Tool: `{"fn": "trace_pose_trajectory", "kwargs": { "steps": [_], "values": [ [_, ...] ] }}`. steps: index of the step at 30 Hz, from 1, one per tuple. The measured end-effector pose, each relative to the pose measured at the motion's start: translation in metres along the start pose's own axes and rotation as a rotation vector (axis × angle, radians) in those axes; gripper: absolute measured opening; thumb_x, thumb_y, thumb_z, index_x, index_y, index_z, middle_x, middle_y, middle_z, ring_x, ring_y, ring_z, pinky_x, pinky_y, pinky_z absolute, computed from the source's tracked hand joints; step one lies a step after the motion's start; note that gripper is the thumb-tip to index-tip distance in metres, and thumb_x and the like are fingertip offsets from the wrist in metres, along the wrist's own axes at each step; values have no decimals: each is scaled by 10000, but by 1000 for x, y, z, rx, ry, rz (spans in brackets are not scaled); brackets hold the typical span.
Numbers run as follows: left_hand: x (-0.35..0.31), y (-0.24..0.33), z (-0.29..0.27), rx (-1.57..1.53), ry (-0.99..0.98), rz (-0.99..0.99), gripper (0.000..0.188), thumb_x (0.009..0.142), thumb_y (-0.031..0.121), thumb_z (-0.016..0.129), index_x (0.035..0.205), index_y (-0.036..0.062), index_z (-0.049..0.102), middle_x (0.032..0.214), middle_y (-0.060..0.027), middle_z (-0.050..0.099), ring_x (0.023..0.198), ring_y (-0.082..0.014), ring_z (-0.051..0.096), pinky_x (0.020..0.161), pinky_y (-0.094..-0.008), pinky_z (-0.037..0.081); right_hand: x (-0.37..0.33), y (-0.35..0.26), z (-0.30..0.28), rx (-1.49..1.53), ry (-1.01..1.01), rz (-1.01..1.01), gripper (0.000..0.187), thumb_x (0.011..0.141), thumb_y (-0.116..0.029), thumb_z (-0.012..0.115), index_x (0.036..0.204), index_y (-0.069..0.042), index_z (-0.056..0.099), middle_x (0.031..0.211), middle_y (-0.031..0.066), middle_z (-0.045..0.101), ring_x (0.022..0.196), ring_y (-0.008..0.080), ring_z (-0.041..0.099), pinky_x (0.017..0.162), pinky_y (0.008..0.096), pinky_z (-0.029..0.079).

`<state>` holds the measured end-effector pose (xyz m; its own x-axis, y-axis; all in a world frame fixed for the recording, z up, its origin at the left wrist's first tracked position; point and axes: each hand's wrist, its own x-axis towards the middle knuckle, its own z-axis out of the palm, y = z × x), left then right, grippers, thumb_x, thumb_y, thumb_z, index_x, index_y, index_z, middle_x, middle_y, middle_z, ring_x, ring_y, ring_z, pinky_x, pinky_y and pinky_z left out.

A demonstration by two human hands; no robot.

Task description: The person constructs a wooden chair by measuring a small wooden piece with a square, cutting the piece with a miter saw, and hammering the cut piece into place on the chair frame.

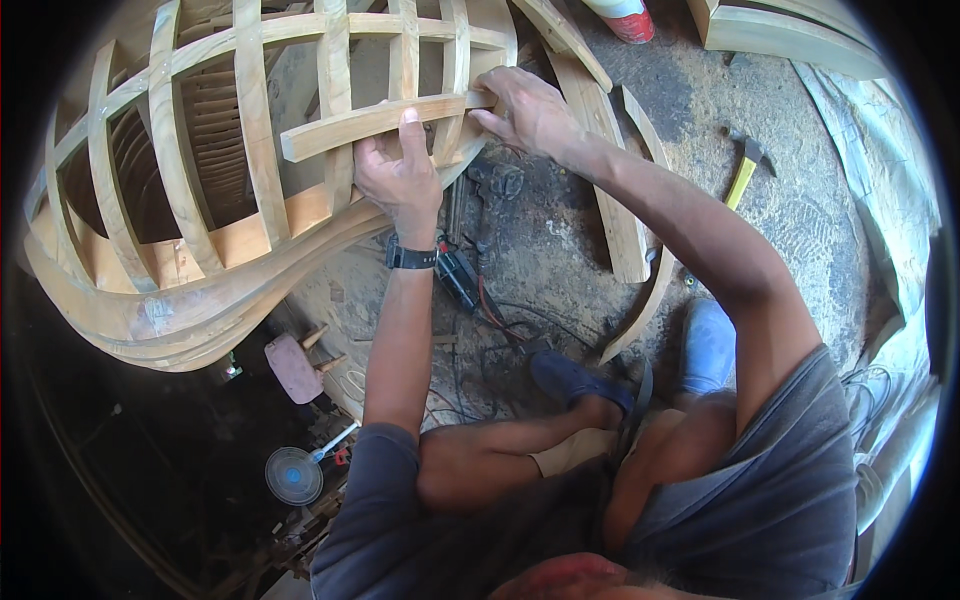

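Note:
A curved wooden strip point(345, 130) lies slantwise over the upright ribs of a large ribbed wooden frame point(165, 215). My left hand point(405, 180) grips it from below near its middle, thumb laid along its front face. At the strip's right end, the fingers of my right hand point(525, 110) close around the wood, beside the frame's rounded end. Several ribs and a long bent rail point(200, 50) show behind the strip. A dark watch is on my left wrist.
On the stained floor lie a corded power tool point(462, 280), a long wooden board point(612, 190), a curved wooden piece point(655, 300) and a yellow-handled hammer point(745, 170). A red and white container point(628, 20) stands at the top. Plastic sheeting point(880, 200) edges the right side.

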<state>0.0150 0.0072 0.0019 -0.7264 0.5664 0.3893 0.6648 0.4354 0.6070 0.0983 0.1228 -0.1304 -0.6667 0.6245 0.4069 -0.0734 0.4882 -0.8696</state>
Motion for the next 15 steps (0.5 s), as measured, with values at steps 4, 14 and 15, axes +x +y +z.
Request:
{"fn": "trace_pose_trajectory", "kwargs": {
  "steps": [4,14,15],
  "values": [
    [0,-3,-1,44,21,22,413,965,183,728,1230,-119,632,1114,-185,719,995,-220,702,901,-347,552,1,-3,0,-7,-39,33,436,916,-304,733,1235,-27,620,1143,182,666,1097,383,646,972,451,521],
    [0,-4,-1,121,41,82,401,939,224,764,1165,-95,674,1075,-165,735,946,-200,715,856,-353,557,-14,0,-1,-73,40,-4,359,914,-260,704,1148,-1,618,1069,178,666,1066,374,641,946,461,517],
    [0,-8,-4,118,46,98,398,934,228,769,1153,-93,680,1063,-160,738,934,-193,716,850,-350,558,-20,-3,2,-77,26,-7,354,920,-262,699,1144,0,619,1068,180,668,1067,375,641,943,462,517]
  ]
}}
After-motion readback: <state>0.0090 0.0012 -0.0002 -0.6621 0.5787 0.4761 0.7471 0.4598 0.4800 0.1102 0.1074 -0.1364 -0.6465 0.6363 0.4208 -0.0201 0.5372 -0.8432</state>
